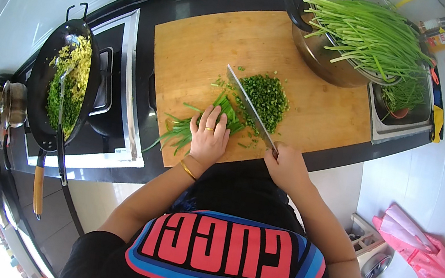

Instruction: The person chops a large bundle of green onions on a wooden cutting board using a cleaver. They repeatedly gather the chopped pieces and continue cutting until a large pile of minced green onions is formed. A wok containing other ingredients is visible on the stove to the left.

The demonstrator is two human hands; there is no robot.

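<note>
My right hand (286,164) is closed round the handle of a kitchen knife (251,107). Its long blade slants up and to the left over a wooden cutting board (209,42). Under my left hand (210,137) lies a bunch of garlic chives (177,131), pressed against the board by the fingers, to the left of the blade. The fingertips rest on the greens a short way from the knife. A heap of finely chopped chives (267,100) sits just right of the blade, with small bits scattered around it.
A wok (40,64) on the stove at left holds chopped greens, yellow crumbled egg and a spatula (60,144). Long chives (363,36) lie across a steel pot (324,59) at the back right. A sink (380,127) with greens adjoins the board's right end.
</note>
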